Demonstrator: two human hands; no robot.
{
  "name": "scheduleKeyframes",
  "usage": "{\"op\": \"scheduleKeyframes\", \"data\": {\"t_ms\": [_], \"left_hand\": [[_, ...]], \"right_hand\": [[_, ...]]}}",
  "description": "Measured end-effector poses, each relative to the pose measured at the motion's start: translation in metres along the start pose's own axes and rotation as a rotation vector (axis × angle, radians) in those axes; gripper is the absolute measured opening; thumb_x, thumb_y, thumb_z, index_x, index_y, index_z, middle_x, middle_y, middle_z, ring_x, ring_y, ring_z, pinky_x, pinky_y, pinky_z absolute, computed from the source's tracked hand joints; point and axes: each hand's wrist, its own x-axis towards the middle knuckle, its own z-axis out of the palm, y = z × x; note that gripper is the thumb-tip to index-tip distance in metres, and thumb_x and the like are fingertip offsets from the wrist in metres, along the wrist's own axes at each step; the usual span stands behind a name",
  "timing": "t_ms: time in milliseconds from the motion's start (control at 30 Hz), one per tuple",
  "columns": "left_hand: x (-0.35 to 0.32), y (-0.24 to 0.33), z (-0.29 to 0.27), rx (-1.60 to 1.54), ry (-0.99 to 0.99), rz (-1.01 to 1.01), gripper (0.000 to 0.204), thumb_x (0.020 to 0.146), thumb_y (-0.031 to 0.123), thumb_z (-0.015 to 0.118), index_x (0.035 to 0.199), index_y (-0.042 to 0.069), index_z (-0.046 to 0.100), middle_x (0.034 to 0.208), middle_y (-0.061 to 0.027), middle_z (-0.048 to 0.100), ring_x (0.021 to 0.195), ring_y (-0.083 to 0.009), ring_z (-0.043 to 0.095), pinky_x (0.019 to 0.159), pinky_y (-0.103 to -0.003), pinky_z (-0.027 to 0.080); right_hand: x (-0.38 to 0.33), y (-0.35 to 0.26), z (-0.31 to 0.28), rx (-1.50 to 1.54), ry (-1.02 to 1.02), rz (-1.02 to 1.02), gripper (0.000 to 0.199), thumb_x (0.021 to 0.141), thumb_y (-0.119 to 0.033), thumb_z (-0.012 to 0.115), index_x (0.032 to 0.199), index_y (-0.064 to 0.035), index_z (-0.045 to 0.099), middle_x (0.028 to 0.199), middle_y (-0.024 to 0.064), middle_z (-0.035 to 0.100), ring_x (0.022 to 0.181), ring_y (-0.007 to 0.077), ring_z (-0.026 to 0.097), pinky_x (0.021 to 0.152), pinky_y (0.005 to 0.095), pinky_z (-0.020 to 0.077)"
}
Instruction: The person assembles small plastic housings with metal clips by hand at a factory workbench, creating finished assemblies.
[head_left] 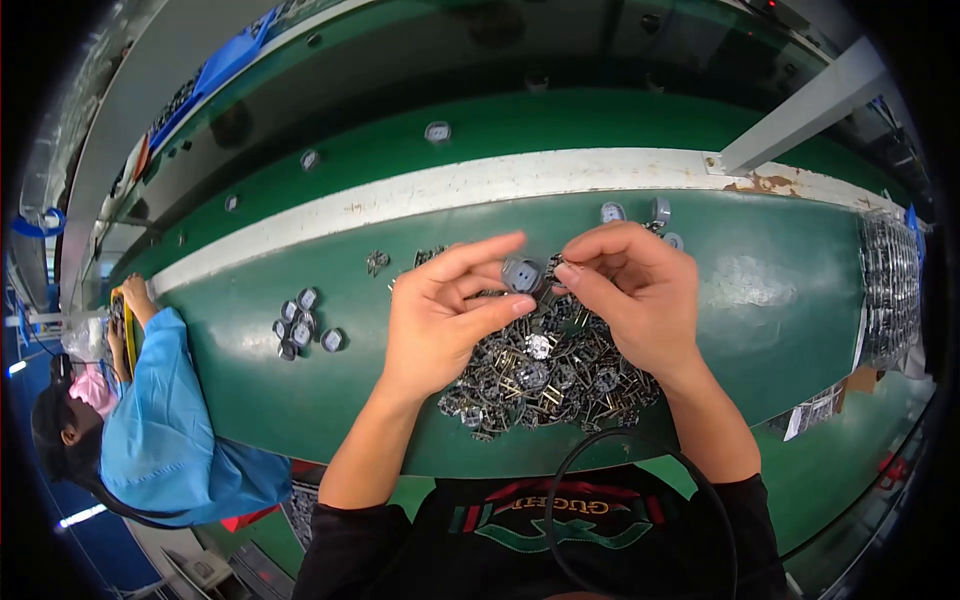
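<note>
My left hand [435, 315] holds a grey rounded plastic housing [522, 275] between thumb and fingers, its face with small dark holes turned up. Close beside it, my right hand [645, 290] pinches a small dark part with metal bits [555, 268]; the fingers cover much of it. Both hands are above a heap of small metal-and-black electrical parts [560, 375] on the green tabletop [770, 340]. Several similar grey housings [302, 325] lie to the left of my left hand. A few more grey housings [612, 212] stand just beyond my right hand.
Past a white rail [430, 196] runs a green conveyor belt [370, 140] carrying spaced grey housings [437, 131]. A white post [800, 110] rises at the far right. Stacked clear trays [890, 290] stand at the right edge. A co-worker in blue [165, 430] is at the left.
</note>
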Motion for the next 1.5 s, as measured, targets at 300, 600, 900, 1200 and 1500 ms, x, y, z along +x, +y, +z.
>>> {"op": "scheduleKeyframes", "data": {"t_ms": [300, 600, 900, 1200, 1500], "left_hand": [[-0.009, -0.008, 0.01, -0.138, -0.041, -0.025, 0.039, 0.081, -0.017, 0.069, 0.118, -0.009, 0.059, 0.108, -0.0171, 0.067, 0.103, -0.0224, 0.069, 0.09, -0.033, 0.061], [-0.011, -0.011, 0.011, -0.143, -0.008, -0.002, 0.039, 0.081, -0.017, 0.069, 0.118, -0.008, 0.059, 0.105, -0.0147, 0.067, 0.099, -0.02, 0.069, 0.088, -0.031, 0.06], [-0.013, -0.01, 0.009, -0.096, -0.02, -0.001, 0.041, 0.081, -0.017, 0.069, 0.12, -0.008, 0.06, 0.104, -0.0132, 0.066, 0.099, -0.0196, 0.069, 0.088, -0.03, 0.061], [-0.005, 0.004, 0.006, -0.001, -0.006, -0.039, 0.031, 0.084, -0.012, 0.07, 0.114, -0.008, 0.066, 0.102, -0.0139, 0.07, 0.094, -0.0175, 0.07, 0.082, -0.026, 0.059], [0.142, 0.017, -0.053, 0.762, 0.152, 0.149, 0.026, 0.087, 0.005, 0.069, 0.111, -0.004, 0.071, 0.097, -0.0124, 0.073, 0.089, -0.0158, 0.068, 0.081, -0.027, 0.054]], "right_hand": [[-0.007, 0.005, 0.014, -0.27, 0.007, -0.252, 0.016, 0.08, 0.003, 0.076, 0.094, -0.0032, 0.073, 0.093, 0.0052, 0.061, 0.074, 0.01, 0.059, 0.059, 0.0226, 0.0469], [-0.006, 0.006, 0.009, -0.265, -0.016, -0.301, 0.013, 0.081, 0.004, 0.075, 0.092, -0.0005, 0.071, 0.092, 0.007, 0.062, 0.074, 0.0113, 0.059, 0.06, 0.0234, 0.0477], [-0.007, 0.004, 0.015, -0.358, -0.005, -0.288, 0.016, 0.078, 0.007, 0.075, 0.091, -0.0001, 0.071, 0.092, 0.0076, 0.064, 0.071, 0.0123, 0.061, 0.057, 0.0244, 0.0489], [-0.002, 0.0, 0.01, -0.505, -0.083, -0.496, 0.02, 0.075, 0.014, 0.069, 0.091, 0.0014, 0.074, 0.098, 0.0111, 0.066, 0.077, 0.0175, 0.067, 0.063, 0.0258, 0.0536], [0.02, 0.035, 0.002, -0.926, -0.208, -0.374, 0.035, 0.082, 0.006, 0.058, 0.113, -0.0047, 0.069, 0.11, 0.0077, 0.065, 0.091, 0.0241, 0.062, 0.08, 0.0355, 0.052]]}}
